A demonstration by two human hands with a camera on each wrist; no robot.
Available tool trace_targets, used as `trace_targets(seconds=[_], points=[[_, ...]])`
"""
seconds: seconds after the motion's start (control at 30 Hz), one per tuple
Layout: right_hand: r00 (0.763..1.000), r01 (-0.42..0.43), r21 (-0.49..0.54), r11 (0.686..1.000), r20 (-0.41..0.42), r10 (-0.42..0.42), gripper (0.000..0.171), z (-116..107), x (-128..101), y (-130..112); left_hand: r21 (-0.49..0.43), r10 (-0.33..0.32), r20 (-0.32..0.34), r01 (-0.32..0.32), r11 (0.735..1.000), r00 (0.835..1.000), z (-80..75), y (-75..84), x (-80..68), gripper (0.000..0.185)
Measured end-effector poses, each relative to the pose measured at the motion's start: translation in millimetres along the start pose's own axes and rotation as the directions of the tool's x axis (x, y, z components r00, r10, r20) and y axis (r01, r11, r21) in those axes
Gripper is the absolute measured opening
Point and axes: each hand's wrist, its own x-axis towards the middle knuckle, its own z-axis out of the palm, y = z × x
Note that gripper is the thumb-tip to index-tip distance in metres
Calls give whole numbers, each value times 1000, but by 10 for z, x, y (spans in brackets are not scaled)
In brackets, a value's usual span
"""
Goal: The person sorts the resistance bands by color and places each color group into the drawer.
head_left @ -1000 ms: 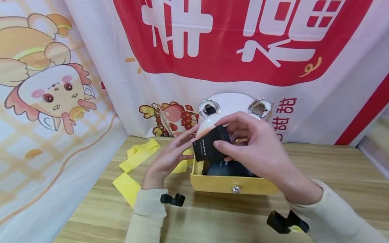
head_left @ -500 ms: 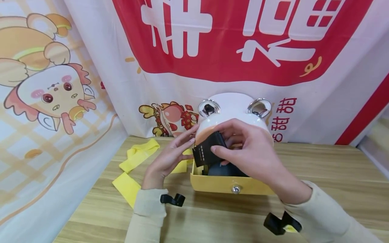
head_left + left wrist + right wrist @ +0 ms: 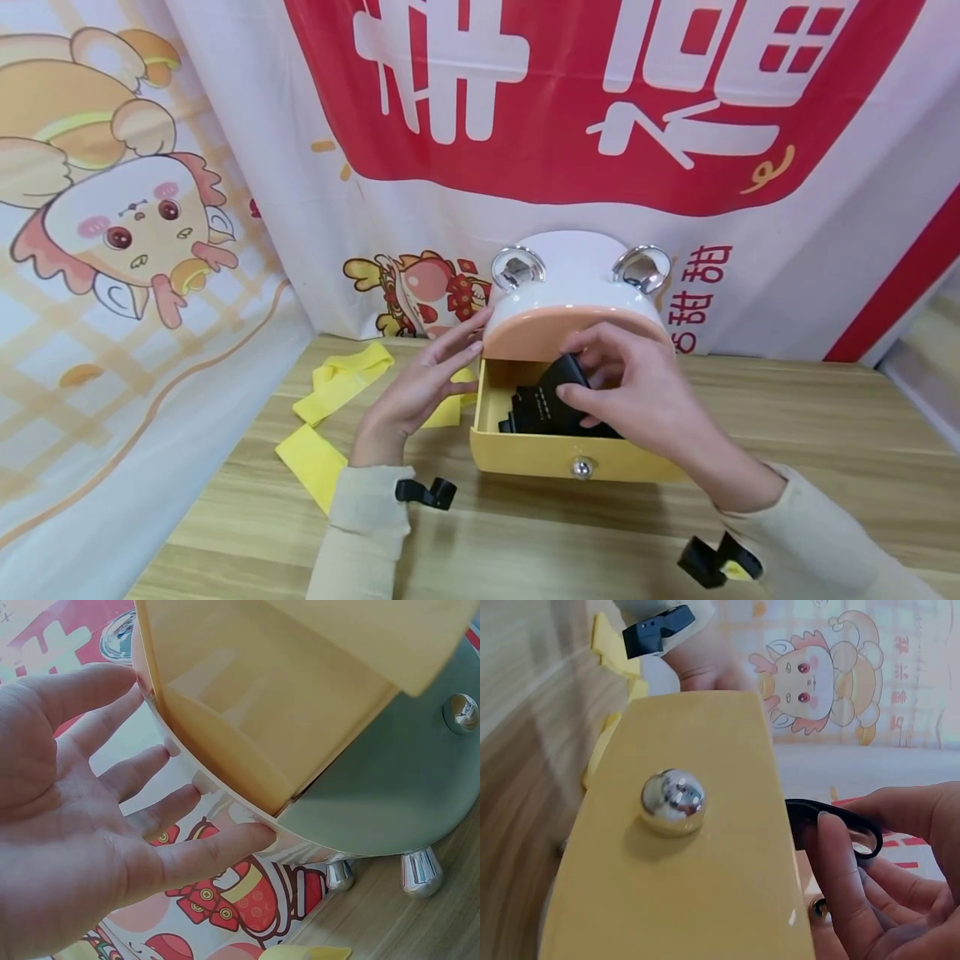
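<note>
A white and peach bear-shaped box with chrome ears stands on the wooden table. Its yellow drawer with a chrome knob is pulled out. My right hand reaches down into the drawer and pinches a folded black band with white print. More black material lies under it. In the right wrist view the black band sits between my thumb and fingers behind the drawer front. My left hand lies flat and straight against the box's left side.
Yellow bands lie on the table left of the box, partly under my left hand. A printed cloth backdrop hangs right behind the box and along the left. The box stands on chrome feet.
My right hand has come down with the black band, from above the drawer's rim into the drawer. The left hand has stayed against the box.
</note>
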Motion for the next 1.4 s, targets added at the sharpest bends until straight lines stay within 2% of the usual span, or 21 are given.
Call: trace_targets(seconds=[0.2, 0.37, 0.73, 0.93, 1.17, 1.4], points=[[999, -51, -43, 998, -4, 50, 41, -79, -35, 124, 8, -9, -3, 9, 1000, 1000, 3, 1, -7, 48], [998, -64, -143, 988, -27, 60, 40, -134, -63, 199, 8, -9, -4, 9, 1000, 1000, 5, 0, -2, 48], [997, -37, -362, 932, -74, 11, 39, -260, -95, 373, 11, -7, -11, 7, 1000, 1000, 7, 10, -18, 48], [988, -73, -386, 920, -154, 14, 35, -385, -174, 404, 16, -6, -16, 7, 1000, 1000, 15, 20, -11, 48], [957, -66, -425, 903, -283, -64, 26, -439, -353, 399, 24, -16, -24, 17, 1000, 1000, 30, 39, -14, 47], [934, -24, -412, 911, -334, -126, 18, -393, -553, 387, 25, -19, -25, 19, 999, 1000, 23, 22, -13, 49]])
